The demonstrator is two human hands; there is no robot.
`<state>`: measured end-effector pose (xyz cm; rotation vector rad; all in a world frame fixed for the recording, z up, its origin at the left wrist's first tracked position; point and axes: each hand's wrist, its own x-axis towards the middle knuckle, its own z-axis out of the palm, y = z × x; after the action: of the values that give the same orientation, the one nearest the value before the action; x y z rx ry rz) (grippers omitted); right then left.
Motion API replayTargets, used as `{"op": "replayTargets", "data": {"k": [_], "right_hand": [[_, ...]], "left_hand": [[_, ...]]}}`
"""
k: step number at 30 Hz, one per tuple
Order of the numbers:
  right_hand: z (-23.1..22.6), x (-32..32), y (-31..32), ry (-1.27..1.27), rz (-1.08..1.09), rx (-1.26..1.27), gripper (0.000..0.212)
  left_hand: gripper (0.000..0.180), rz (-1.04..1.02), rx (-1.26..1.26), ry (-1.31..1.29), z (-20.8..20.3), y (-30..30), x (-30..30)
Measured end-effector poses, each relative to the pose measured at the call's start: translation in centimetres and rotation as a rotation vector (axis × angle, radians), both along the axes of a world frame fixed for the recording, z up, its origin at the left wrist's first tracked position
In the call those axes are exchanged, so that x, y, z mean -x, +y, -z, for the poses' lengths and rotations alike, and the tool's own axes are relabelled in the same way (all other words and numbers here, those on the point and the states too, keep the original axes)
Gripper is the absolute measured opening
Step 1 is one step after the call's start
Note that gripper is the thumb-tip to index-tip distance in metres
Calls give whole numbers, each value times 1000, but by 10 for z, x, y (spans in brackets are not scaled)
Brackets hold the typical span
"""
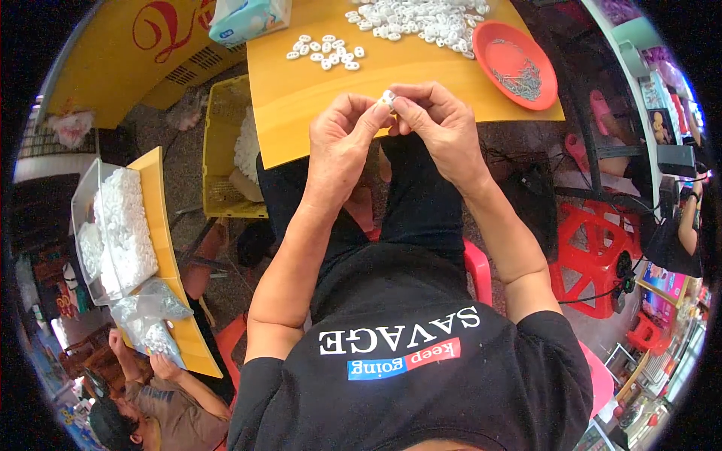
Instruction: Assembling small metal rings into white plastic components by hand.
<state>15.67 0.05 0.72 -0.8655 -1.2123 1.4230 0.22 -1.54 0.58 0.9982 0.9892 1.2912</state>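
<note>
Over the near edge of the yellow table (pixel 301 113), both hands meet at a small white plastic piece (pixel 388 97). My left hand (pixel 342 135) pinches it between thumb and fingertips. From the other side, my right hand (pixel 442 128) has its thumb and fingers closed at the same piece; whether it also holds a metal part is hidden. Beyond the left hand lies a small group of white two-hole pieces (pixel 328 51). A large heap of similar white pieces (pixel 421 19) covers the far side. Thin metal pins (pixel 523 81) rest in a red plate (pixel 490 39) at the right.
A tissue pack (pixel 248 19) stands at the far left corner. Below the table's left side is a yellow crate (pixel 214 143). Another person (pixel 173 410) works at a side table (pixel 177 278) with a clear bin (pixel 89 248) of white pieces. A red stool (pixel 594 255) stands right.
</note>
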Motion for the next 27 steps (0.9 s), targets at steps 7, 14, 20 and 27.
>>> {"op": "replayTargets", "data": {"k": [7,14,20,27], "right_hand": [[2,9,-2,-127,45,-63,18],[0,11,3,-84,43,-15,24],[-14,10,2,299,-155,147,58],[-17,18,-5,377,-211,285,73]], "left_hand": [[17,16,-26,91,10,3,7],[15,-7,-19,21,7,1,6],[33,64,-115,-83,10,-6,6],[25,82,-176,-300,9,-14,4]]}}
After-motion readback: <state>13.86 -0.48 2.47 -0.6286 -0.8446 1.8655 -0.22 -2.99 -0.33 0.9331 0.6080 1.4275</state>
